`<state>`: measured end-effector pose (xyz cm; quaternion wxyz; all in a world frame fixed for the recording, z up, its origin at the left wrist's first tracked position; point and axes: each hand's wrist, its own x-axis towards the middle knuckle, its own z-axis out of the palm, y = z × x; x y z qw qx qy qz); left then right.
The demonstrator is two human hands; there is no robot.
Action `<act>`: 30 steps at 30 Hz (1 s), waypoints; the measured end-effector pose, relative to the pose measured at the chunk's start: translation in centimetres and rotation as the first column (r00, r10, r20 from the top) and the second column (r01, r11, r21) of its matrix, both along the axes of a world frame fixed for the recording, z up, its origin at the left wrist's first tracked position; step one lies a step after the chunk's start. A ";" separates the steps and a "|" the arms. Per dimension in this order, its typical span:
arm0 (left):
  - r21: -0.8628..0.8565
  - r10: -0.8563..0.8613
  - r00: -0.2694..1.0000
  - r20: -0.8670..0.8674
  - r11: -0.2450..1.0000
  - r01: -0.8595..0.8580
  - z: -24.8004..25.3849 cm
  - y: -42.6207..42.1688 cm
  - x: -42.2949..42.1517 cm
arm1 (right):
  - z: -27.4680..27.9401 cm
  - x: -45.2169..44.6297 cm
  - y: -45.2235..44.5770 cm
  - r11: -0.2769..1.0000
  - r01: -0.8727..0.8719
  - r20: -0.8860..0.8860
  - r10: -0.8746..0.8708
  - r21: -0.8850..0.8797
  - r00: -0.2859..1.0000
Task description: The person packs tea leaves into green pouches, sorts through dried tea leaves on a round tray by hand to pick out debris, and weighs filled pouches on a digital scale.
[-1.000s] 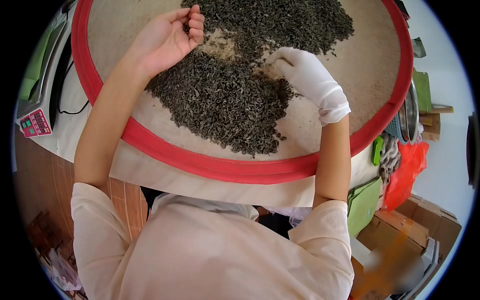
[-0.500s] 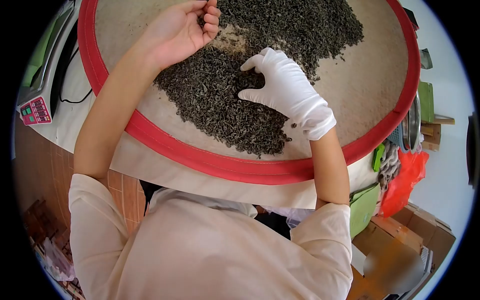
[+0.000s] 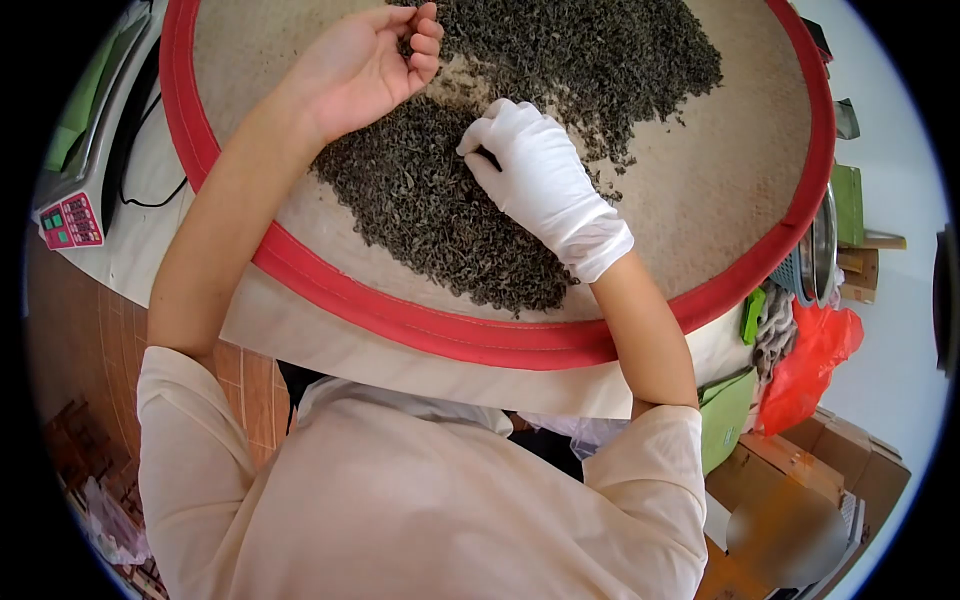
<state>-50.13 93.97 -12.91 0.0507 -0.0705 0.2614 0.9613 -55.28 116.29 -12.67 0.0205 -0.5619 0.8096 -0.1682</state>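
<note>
Dark, curled dried tea leaves (image 3: pixel 430 210) lie heaped on a round, pale tray (image 3: pixel 400 333) with a red cloth rim. My left hand (image 3: pixel 375 65) is bare, palm up, over the far left of the heap. Its fingers curl inward, and dark leaf bits show between thumb and fingers. My right hand (image 3: pixel 525 165), in a white glove, rests on the near part of the heap. Thumb and forefinger are pinched together at the leaves; whatever lies between the tips is too small or hidden to make out.
A scale with a red keypad (image 3: pixel 72 220) stands left of the tray, its black cable (image 3: pixel 150 200) beside it. At the right are a red plastic bag (image 3: pixel 810 365), a green bag (image 3: pixel 728 420), a metal bowl (image 3: pixel 824 250) and cardboard boxes (image 3: pixel 840 450).
My right hand has moved left and slightly farther over the heap, and its spread thumb and fingers have closed into a pinch. My left hand has hardly moved.
</note>
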 end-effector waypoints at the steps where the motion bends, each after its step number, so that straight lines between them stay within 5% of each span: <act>1: 0.020 -0.001 1.000 0.012 1.000 0.001 0.1 0.0 0.0 | -0.3 -0.3 0.1 1.000 0.011 0.053 -0.010 -0.024 0.999; 3: 0.013 0.014 1.000 0.014 1.000 -0.014 0.2 0.1 0.1 | -0.2 -0.7 0.5 0.999 0.022 0.106 -0.017 -0.048 0.994; 6: 0.004 0.030 0.999 0.015 1.000 -0.030 0.2 0.1 0.1 | 1.2 -1.3 1.0 0.988 0.149 0.424 -0.114 -0.050 0.898; 11: -0.009 0.002 1.000 -0.022 1.000 -0.002 -0.3 -0.3 0.1 | 0.9 -2.9 1.8 0.956 0.269 0.193 -0.244 -0.116 0.950; 13: 0.015 0.004 1.000 -0.005 1.000 -0.004 -0.3 -0.2 0.0 | -0.1 -3.5 2.2 0.995 0.093 0.242 -0.081 -0.041 0.967; 15: 0.016 0.009 1.000 -0.004 1.000 -0.009 -0.1 -0.2 0.0 | 0.8 -3.1 2.5 0.988 -0.013 0.407 0.074 -0.152 0.911; 17: 0.020 0.026 1.000 0.001 0.999 -0.026 -0.2 -0.4 0.2 | 4.8 -2.1 2.5 0.997 0.007 0.854 -0.068 0.075 0.515; 20: 0.019 0.008 1.000 -0.021 1.000 -0.008 -0.9 -0.9 0.0 | 5.6 -3.2 4.3 0.973 0.200 0.622 -0.227 0.115 0.750; 22: -0.005 0.012 1.000 -0.029 1.000 -0.012 -1.3 -1.1 -0.1 | 5.5 -4.7 5.7 0.937 0.307 0.522 -0.348 0.166 0.779; 24: 0.003 0.021 1.000 -0.020 1.000 -0.021 -0.9 -1.1 -0.1 | 4.0 -6.5 7.2 0.834 0.415 0.223 -0.510 0.364 0.831; 28: 0.046 0.011 0.998 -0.059 0.999 -0.008 -0.4 -1.3 -0.2 | 2.4 -6.3 6.8 0.824 0.324 0.398 -0.521 0.464 0.755; 30: 0.037 0.010 0.998 -0.066 0.999 -0.007 -0.5 -1.5 -0.2 | 3.1 -4.4 5.4 0.921 0.115 0.530 -0.312 0.373 0.789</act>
